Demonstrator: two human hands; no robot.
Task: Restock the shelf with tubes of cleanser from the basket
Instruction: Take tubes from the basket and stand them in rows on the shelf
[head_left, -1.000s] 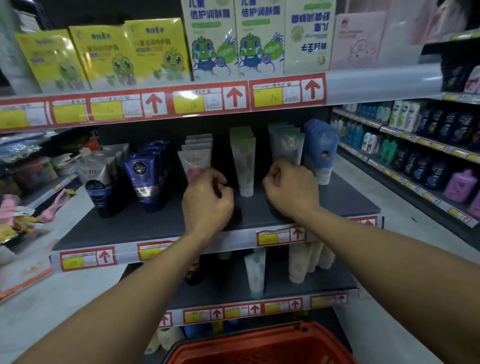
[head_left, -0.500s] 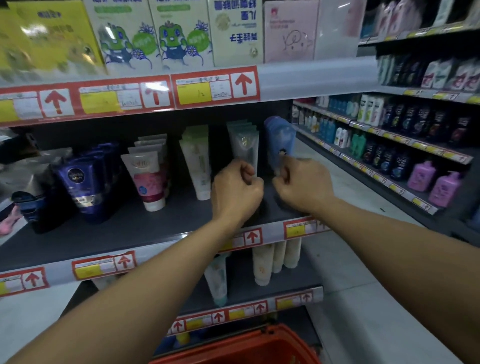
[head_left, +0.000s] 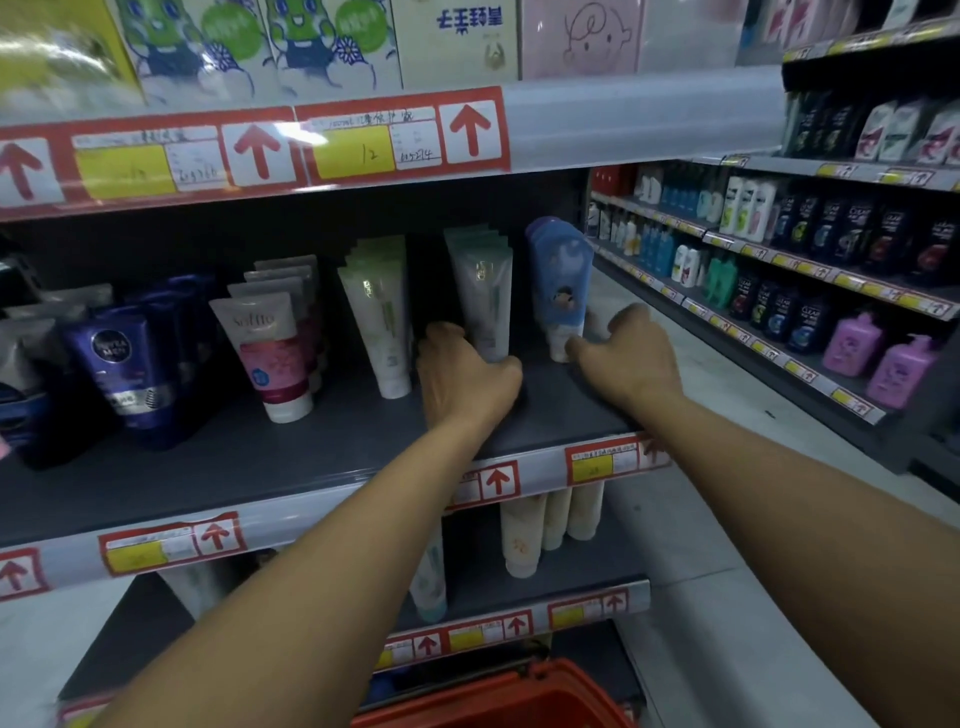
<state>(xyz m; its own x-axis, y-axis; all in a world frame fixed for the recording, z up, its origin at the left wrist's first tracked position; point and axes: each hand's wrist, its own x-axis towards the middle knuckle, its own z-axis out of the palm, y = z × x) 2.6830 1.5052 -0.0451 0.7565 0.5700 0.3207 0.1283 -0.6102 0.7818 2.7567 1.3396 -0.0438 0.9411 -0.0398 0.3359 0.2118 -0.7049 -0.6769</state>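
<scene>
One head-worn camera looked forward and down from close range at the shelf (head_left: 322, 452), both forearms reaching away from the lens into the middle of the view. The basket (head_left: 498, 699) sat at the bottom edge, and an aisle (head_left: 727, 415) ran off to the right.

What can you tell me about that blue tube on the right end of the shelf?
The blue tube stands cap-down at the right end of the dark shelf, front of a short row of the same kind. It looks like soft plastic, with a small cartoon figure and a white cap. The right hand touches its base with curled fingers.
</scene>
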